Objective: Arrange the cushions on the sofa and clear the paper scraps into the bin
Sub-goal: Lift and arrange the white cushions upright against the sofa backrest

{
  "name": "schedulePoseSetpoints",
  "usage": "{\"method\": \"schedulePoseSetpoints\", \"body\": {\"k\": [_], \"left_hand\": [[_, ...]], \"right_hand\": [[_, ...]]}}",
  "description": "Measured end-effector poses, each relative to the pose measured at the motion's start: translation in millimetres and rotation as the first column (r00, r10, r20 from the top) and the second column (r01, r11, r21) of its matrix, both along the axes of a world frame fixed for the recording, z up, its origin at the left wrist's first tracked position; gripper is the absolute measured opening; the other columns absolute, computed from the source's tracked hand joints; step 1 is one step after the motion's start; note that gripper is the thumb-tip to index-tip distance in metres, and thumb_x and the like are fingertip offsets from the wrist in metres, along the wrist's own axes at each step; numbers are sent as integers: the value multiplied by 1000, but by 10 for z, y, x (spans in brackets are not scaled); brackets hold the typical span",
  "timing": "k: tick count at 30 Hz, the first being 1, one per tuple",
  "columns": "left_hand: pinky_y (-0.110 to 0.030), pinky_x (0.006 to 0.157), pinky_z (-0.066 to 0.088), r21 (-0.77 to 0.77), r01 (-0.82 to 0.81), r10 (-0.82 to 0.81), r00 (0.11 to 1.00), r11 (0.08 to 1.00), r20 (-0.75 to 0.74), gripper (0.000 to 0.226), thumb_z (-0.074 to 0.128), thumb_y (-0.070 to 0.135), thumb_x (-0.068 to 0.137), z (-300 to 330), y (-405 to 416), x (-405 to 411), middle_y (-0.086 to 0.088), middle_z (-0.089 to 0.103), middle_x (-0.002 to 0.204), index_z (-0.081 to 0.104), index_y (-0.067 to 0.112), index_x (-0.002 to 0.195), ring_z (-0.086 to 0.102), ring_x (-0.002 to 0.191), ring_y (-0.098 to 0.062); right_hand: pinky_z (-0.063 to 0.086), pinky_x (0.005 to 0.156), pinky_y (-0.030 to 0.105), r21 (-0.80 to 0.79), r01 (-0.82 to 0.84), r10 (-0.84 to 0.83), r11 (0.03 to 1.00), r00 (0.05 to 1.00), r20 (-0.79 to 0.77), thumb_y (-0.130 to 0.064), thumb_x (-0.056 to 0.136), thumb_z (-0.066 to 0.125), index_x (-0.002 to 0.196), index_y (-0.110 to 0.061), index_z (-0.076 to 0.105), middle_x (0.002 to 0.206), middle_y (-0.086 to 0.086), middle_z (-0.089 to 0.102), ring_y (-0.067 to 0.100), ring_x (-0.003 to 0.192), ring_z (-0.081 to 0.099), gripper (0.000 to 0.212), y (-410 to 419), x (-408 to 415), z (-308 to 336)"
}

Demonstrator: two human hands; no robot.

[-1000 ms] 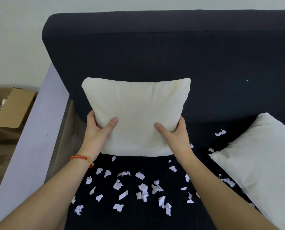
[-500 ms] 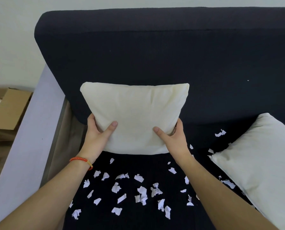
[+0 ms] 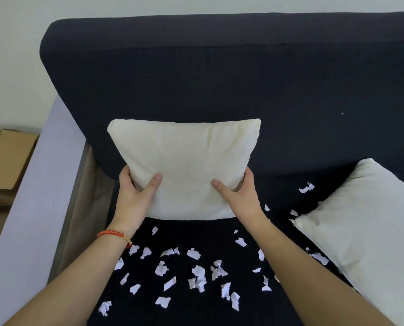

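A cream cushion stands upright against the dark backrest of the sofa, at its left end. My left hand grips its lower left side, thumb on the front and fingers behind. My right hand grips its lower right side the same way. A second cream cushion lies flat on the seat at the right. Several white paper scraps are strewn over the dark seat between my forearms and beside the second cushion. No bin is in view.
The sofa's grey armrest runs along the left. Beyond it an open cardboard box sits on the wooden floor. A pale wall rises behind the sofa.
Both hands have lowered the cushion slightly and pushed it back against the backrest. The grip is unchanged.
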State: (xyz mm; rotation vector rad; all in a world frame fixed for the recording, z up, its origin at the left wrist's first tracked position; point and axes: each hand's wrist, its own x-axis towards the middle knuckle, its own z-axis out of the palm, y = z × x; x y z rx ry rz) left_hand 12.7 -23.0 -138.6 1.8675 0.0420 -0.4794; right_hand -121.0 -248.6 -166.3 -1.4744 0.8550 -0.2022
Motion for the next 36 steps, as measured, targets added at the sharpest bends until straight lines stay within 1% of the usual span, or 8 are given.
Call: {"method": "schedulePoseSetpoints", "body": {"k": [7,13,16,20,24,26,30,36], "left_hand": [[-17,91,45,-21,-58,57,998,998,-32,81,75,40,94,77,24,-118,13,55,137,30,25,160,59,122,-5],[-32,113,37,42,-62,64,997,997,-45,89,74,54,91,149,163,-205,-3,37,165,26,31,162,43,148,-19],[-31,111,36,49,-60,62,997,997,-40,85,71,54,94,231,181,-278,-5,36,166,28,31,163,41,149,-20],[-31,109,35,54,-52,55,998,997,-41,77,67,50,98,460,208,-370,-6,36,166,29,31,162,41,149,-21],[-32,110,35,26,-47,48,999,999,-13,70,65,46,101,977,176,-343,-6,37,166,33,30,161,41,149,-20],[-32,109,36,-12,-45,46,999,999,22,66,64,44,102,1336,119,-285,-5,39,164,36,28,159,43,144,-18],[-34,108,43,-61,27,-19,991,998,130,50,63,44,103,2149,-21,-201,1,53,150,48,31,149,53,136,-17],[-44,103,55,-161,120,-79,968,980,239,18,66,37,102,3296,-69,-345,10,67,123,68,31,118,64,120,-12]], "right_hand": [[49,89,18,-6,56,-56,998,998,-40,-51,74,91,145,-33,41,136,-15,57,1,120,58,89,96,-45,25],[52,103,29,-11,70,-70,998,995,-75,-55,74,89,146,-26,43,136,-12,57,7,121,59,90,174,-120,97],[46,85,14,-14,42,-43,999,995,-92,-48,80,87,133,-31,45,125,-16,56,-2,109,58,69,227,-178,212],[49,77,12,-51,3,-10,999,990,-140,-45,85,84,117,-37,49,118,-18,62,0,106,64,48,276,-311,444],[44,60,-2,-50,1,-9,999,988,-153,-37,95,75,114,-35,38,96,-32,44,-16,78,52,42,253,-357,1080],[46,64,5,-76,-10,-2,997,988,-152,-44,95,74,117,-33,43,104,-31,50,-9,90,55,40,223,-301,1352],[43,114,37,-142,4,-11,990,998,-54,-64,88,71,159,-23,33,161,-9,40,16,148,41,91,189,-149,2055],[40,109,33,-214,-6,24,977,996,81,-62,91,68,155,-30,40,158,-12,45,11,145,42,77,311,-149,3230]]}}
